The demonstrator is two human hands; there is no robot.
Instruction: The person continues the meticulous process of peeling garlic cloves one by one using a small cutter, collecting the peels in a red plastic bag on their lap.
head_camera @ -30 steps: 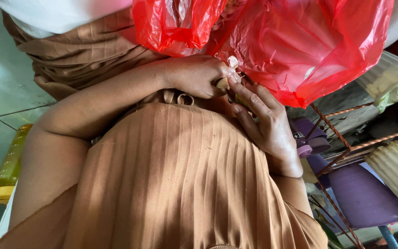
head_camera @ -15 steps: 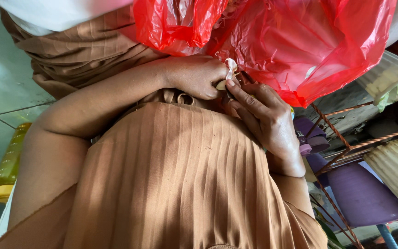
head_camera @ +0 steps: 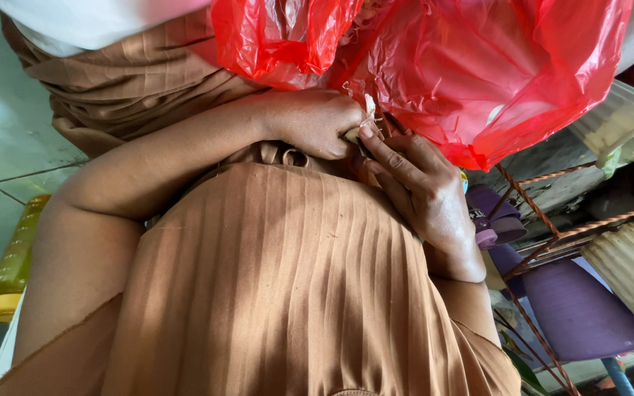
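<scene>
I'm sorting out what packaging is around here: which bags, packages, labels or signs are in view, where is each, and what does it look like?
Red plastic bag: top centre to right, large, crumpled, translucent; left hand and right hand meet at its lower edge.
Yellow-green bottle: far left on the tiled floor, long, lying flat, yellow cap end.
Labels, signs, screens: none visible.

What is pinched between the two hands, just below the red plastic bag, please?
In the head view, a small pale, papery scrap sits between the left hand and right hand, against the red plastic bag; its kind is unclear.
</scene>
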